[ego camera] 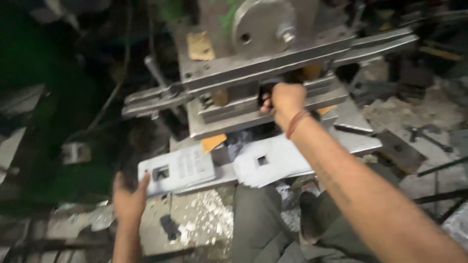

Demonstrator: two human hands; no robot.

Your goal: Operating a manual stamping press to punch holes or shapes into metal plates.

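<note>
A grey metal press machine (253,63) stands in front of me with long steel bars across its bed. My right hand (285,100), with a red thread at the wrist, reaches into the slot between the die plates, fingers curled around something dark there; what it grips is hidden. My left hand (127,197) touches the left edge of a stack of white printed sheets (178,169), each with a square hole. A second, fanned stack of white sheets (275,160) with a square hole lies to the right of it, under my right forearm.
White paper scraps (207,219) litter the floor below the machine. My knees in grey trousers (263,229) are under the table. Metal plates and tools (404,146) lie on the dusty floor at right. Dark clutter fills the left side.
</note>
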